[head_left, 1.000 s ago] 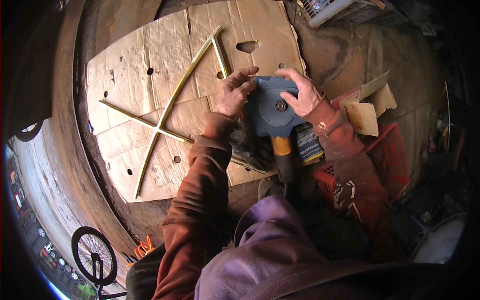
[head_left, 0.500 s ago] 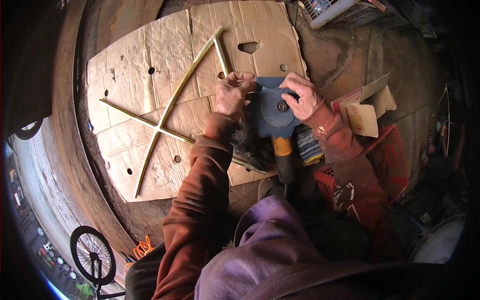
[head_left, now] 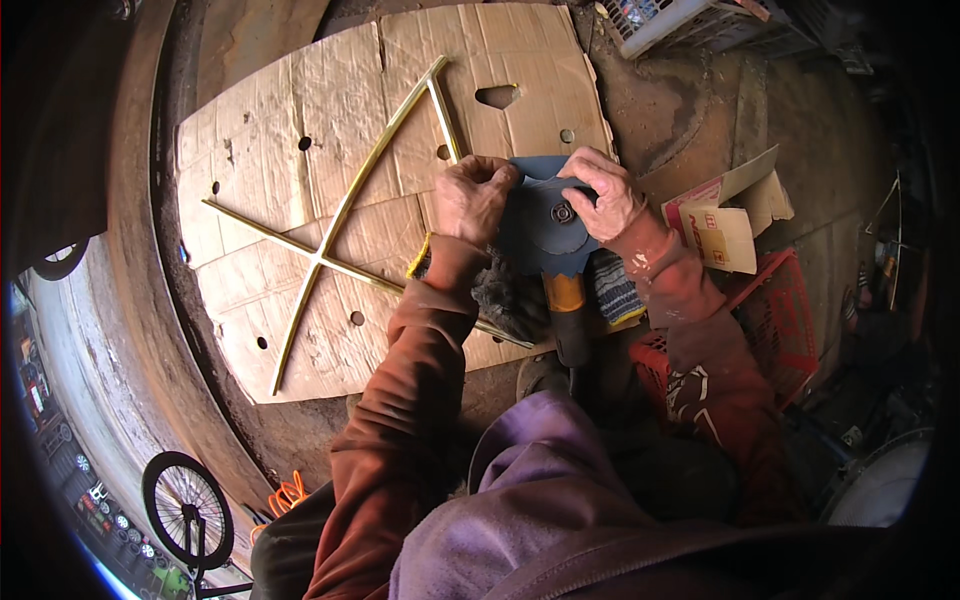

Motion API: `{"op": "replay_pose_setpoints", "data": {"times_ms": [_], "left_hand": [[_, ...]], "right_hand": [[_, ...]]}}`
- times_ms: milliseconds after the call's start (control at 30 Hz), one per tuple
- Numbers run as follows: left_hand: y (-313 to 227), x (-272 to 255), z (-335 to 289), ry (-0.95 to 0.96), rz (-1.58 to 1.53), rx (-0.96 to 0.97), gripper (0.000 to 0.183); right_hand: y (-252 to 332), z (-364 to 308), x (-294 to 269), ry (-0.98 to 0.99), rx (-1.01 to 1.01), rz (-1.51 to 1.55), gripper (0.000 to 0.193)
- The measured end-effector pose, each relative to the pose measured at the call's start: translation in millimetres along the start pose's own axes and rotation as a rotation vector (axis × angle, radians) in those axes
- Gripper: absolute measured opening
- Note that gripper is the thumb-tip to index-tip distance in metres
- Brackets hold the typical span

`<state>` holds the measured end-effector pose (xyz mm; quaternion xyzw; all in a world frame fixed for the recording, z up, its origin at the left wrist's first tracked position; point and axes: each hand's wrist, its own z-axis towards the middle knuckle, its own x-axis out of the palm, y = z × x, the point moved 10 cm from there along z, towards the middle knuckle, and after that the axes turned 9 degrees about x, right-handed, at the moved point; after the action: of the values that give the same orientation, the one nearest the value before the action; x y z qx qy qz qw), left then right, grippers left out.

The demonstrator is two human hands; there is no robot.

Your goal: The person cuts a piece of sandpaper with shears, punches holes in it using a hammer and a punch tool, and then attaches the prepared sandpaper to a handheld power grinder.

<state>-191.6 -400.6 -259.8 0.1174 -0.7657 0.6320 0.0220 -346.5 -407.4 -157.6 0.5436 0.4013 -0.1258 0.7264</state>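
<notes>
An angle grinder (head_left: 567,325) with a yellow and black body lies in front of me, disc side up. Blue-grey sandpaper (head_left: 540,168) with an uneven edge covers its head, and a round piece shows around the central nut (head_left: 562,212). My left hand (head_left: 472,200) pinches the sheet's upper left edge between thumb and fingers. At the upper right, my right hand (head_left: 607,195) grips the sheet with curled fingers, its thumb near the nut. A dark, soiled glove (head_left: 510,305) lies left of the grinder, and a striped knit glove (head_left: 615,285) sits on the right.
Gold-coloured metal strips (head_left: 345,205) form a crossed frame on a large cardboard sheet (head_left: 250,150). To the right are an opened carton (head_left: 725,235) and a red plastic crate (head_left: 785,325). A grey crate (head_left: 660,30) stands at the far right; a bicycle wheel (head_left: 187,510) shows lower left.
My left hand has shifted slightly right and down along the sandpaper's edge. A yellow glove cuff now shows beside my left wrist. My right hand keeps nearly the same place.
</notes>
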Motion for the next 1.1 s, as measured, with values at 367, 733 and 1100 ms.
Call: {"op": "replay_pose_setpoints", "data": {"times_ms": [367, 733, 1100], "left_hand": [[-31.8, 0.3, -24.6, -0.094, 0.412, 0.08, 0.034], [-21.7, 0.5, -13.4, -0.038, 0.233, 0.176, 0.015], [-22.1, 1.9, -9.0, 0.057, 0.238, 0.069, 0.013]], "right_hand": [[1.6, -1.0, -0.9, -0.01, 0.002, -0.03, 0.023], [-3.8, 0.1, 0.3, -0.001, 0.033, 0.0, 0.02], [-3.3, 0.5, 0.4, -0.01, 0.019, -0.015, 0.021]]}}
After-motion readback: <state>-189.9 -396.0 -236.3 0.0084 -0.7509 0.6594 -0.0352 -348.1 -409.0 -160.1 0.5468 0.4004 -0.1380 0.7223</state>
